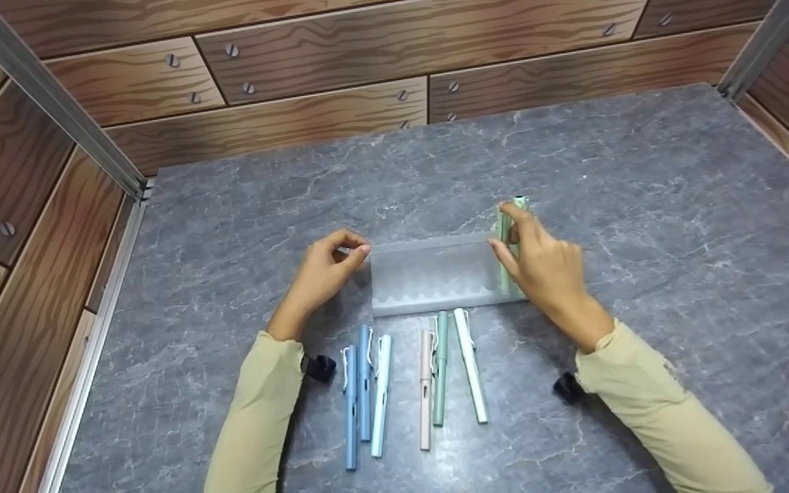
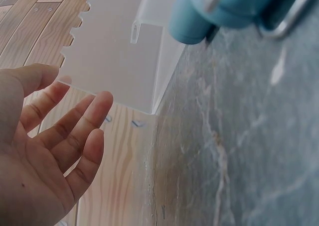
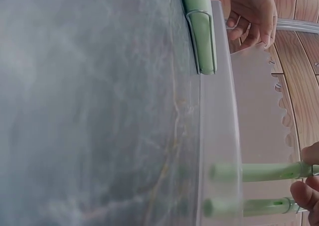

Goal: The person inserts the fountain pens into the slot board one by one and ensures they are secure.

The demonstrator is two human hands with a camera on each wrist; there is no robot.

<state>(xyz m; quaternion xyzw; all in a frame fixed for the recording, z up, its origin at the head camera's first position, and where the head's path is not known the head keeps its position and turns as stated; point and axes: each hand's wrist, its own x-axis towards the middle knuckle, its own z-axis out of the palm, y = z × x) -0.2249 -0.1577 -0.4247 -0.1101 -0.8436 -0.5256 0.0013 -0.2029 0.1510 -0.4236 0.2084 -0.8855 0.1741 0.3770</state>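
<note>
A frosted clear pen stand (image 1: 435, 270) with a scalloped edge stands on the table. My left hand (image 1: 318, 274) pinches its left back corner between thumb and forefinger, with the other fingers loosely bent in the left wrist view. Two light green pens stand side by side at the stand's right end; in the right wrist view one green pen (image 3: 269, 172) lies above the other green pen (image 3: 264, 206), both lower ends behind the frosted front lip. My right hand (image 1: 548, 267) holds a green pen near its top with thumb and fingers, partly hiding both.
In front of the stand lie two blue pens (image 1: 351, 411), a light blue pen (image 1: 381, 397), a beige pen (image 1: 425, 404), a dark green pen (image 1: 441, 376) and a pale mint pen (image 1: 471, 366). Wood-patterned panels (image 1: 326, 61) border the grey marbled table (image 1: 675, 205).
</note>
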